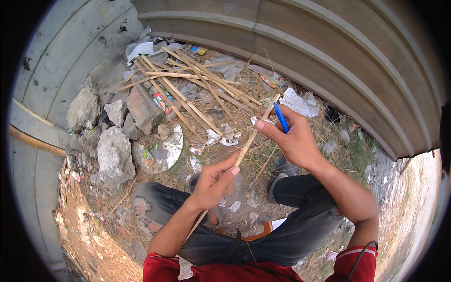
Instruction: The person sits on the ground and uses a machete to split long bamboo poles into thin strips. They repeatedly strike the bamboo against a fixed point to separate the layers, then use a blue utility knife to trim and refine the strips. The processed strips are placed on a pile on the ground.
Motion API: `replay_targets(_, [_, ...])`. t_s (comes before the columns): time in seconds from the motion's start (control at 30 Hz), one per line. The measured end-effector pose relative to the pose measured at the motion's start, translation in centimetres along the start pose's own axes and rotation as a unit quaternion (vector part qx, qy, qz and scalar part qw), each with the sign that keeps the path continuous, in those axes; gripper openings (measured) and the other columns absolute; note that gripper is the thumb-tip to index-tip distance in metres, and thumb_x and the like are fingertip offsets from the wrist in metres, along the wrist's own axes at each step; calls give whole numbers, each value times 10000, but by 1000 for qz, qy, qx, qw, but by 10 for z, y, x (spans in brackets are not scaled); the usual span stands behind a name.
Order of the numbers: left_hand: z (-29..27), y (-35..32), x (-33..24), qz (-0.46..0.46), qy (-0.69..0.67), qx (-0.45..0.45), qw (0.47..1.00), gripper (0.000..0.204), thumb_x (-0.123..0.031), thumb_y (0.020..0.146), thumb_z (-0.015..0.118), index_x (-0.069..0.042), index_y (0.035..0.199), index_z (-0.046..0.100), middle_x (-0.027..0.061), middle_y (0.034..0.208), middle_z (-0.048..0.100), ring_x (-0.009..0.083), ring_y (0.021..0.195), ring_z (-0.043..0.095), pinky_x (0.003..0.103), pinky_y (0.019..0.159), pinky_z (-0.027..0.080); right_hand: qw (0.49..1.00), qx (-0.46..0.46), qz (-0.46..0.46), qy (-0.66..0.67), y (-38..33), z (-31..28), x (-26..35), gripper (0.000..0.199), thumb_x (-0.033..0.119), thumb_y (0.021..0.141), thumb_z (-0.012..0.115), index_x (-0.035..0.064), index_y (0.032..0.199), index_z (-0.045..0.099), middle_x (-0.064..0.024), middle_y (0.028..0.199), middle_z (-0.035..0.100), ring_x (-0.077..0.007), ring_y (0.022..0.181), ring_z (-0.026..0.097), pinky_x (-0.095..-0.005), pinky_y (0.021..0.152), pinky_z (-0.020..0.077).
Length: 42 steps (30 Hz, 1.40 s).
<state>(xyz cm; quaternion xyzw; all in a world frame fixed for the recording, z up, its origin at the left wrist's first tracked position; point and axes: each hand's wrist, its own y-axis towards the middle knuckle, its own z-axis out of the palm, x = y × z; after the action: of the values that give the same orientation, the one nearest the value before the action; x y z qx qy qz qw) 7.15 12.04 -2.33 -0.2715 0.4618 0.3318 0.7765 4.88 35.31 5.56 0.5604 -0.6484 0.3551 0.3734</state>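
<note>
My left hand (214,182) is closed around a thin wooden stick (254,135), pinching it between thumb and fingers. The stick slants up and away to the right, and its lower end passes under my left forearm. My right hand (297,139) is closed on a slim blue cutter knife (281,117) beside the stick's far end. Its thumb points at the stick; whether it touches the wood I cannot tell. The knife's blade cannot be made out. Farther off lies a loose pile of similar sticks (195,73), crossing one another on the ground.
Grey rocks (115,152) and a broken brick (142,108) lie at the left. A corrugated metal wall (329,51) bounds the far right, a pale panel wall (61,61) the left. Paper scraps (300,103) and dry grass litter the ground. My bent knees flank the work.
</note>
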Motion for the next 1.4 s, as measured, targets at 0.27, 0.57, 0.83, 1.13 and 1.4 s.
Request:
replay_targets(0.27, [3,4,-14,-69,-124,54,988,494,-208,1090,381,22,1525,337,-75,524,233,36,418,204,221,419,217,995,46,-21,90,11,-7,-13,268,283,921,741,25,952,674,33,566,484,-76,522,420,-296,489,312])
replay_targets(0.57, [0,3,-9,-47,-90,8,995,474,-203,1088,418,-33,1528,370,-72,528,252,36,428,196,222,423,220,943,114,-138,-281,-26,16,-1,511,487,965,584,-11,878,652,-249,614,634,-463,598,654,-539,573,535])
replay_targets(0.83, [2,7,-3,-16,-20,-10,1000,484,-136,1072,479,-46,1536,377,-91,631,309,9,513,279,224,474,234,937,27,-112,-329,-1,1,-16,534,517,987,546,12,867,672,-230,630,630,-460,658,652,-526,620,517])
replay_targets(1.13, [-8,-15,8,3,7,-16,1000,464,-111,1050,524,-19,1496,437,-101,695,397,-10,561,325,211,484,270,967,-133,0,-217,30,-78,-56,637,559,1004,506,-29,782,612,-133,606,532,-251,595,469,-381,615,415])
replay_targets(1.4, [-3,-10,6,9,13,-11,1000,493,-90,1045,520,-19,1517,399,-107,644,354,-4,519,281,221,469,224,999,-6,7,43,9,-18,-13,419,430,932,712,20,872,650,31,613,481,-74,603,411,-294,560,355])
